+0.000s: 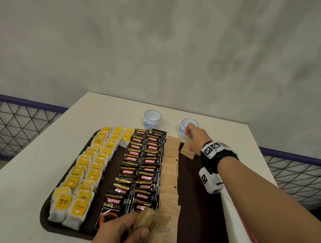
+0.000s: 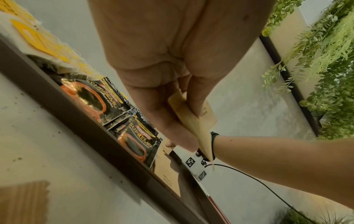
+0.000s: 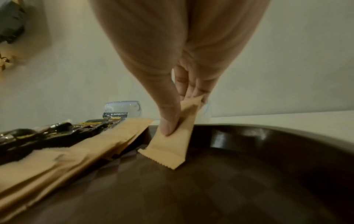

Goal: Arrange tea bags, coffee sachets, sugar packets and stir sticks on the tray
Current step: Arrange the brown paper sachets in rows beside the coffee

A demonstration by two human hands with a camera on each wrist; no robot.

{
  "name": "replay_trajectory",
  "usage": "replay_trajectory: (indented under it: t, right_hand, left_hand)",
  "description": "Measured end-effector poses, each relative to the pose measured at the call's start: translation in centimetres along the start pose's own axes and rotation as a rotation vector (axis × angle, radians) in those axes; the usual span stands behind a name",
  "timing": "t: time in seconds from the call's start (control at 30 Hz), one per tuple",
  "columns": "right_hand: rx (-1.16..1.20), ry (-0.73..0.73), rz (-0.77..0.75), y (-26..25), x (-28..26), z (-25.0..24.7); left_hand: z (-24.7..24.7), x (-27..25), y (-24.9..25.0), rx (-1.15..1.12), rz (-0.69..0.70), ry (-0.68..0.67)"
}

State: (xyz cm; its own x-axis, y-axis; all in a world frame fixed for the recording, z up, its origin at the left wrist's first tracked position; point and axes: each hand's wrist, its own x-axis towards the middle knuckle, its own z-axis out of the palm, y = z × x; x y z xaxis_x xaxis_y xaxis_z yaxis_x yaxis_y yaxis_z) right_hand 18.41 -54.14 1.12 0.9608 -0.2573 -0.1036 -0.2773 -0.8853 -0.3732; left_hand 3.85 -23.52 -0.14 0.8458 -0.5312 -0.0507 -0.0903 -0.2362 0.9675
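Observation:
A dark brown tray [image 1: 198, 197] carries rows of yellow-tagged tea bags [image 1: 90, 171], black coffee sachets [image 1: 140, 172] and a column of brown sugar packets [image 1: 169, 170]. My right hand [image 1: 191, 137] pinches one sugar packet [image 1: 188, 150] at the tray's far right end; its lower edge touches the tray floor [image 3: 249, 174], thumb [image 3: 169, 121] on the packet [image 3: 172, 144]. My left hand [image 1: 124, 231] grips a small stack of sugar packets [image 1: 154, 227] over the tray's near edge, and the wrist view shows the stack [image 2: 193, 119] held between thumb and fingers. No stir sticks are visible.
Two small white-and-blue cups [image 1: 152, 118] [image 1: 182, 130] stand on the white table [image 1: 23, 170] beyond the tray. A white box with red stripes [image 1: 243, 228] lies along the tray's right side. The tray's right strip is bare. Mesh fencing [image 1: 16, 125] runs behind the table.

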Motion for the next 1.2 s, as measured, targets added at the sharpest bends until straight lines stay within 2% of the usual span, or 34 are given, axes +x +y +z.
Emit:
replay_trajectory:
  t: [0.2,0.43,0.53,0.7,0.77,0.9,1.0,1.13,1.2]
  right_hand:
    - [-0.086,0.036,-0.026,0.2,0.5,0.3]
    - [-0.022,0.013,-0.091,0.3,0.6,0.8]
    - [0.007,0.015,-0.097,0.2,1.0,0.9]
    - [-0.07,0.017,-0.128,0.3,0.6,1.1]
    - [-0.033,0.06,-0.132,0.4,0.0,0.5]
    - [0.222,0.11,-0.154,-1.5,-3.0,-2.3]
    - [0.339,-0.058,-0.275,-3.8,-7.6,-4.3]
    - [0.512,-0.486,-0.399,-5.6,-14.7,-4.0]
    - [0.543,-0.558,-0.41,-5.6,-17.2,-2.8]
  left_hand:
    - [-0.2,0.1,-0.4,0.014,-0.012,-0.03]
    - [0.2,0.5,0.5,0.088,-0.018,-0.036]
    - [0.6,0.6,0.8,0.049,0.005,-0.04]
    - [0.8,1.0,0.2,-0.001,-0.042,-0.084]
    - [0.8,1.1,0.4,-0.019,-0.09,-0.091]
    - [0.9,1.1,1.0,-0.06,-0.113,-0.068]
    - [1.1,1.2,1.7,-0.105,-0.129,-0.064]
    - [1.3,1.3,2.5,-0.234,-0.166,-0.077]
    - [1.3,1.2,2.8,-0.241,-0.144,-0.092]
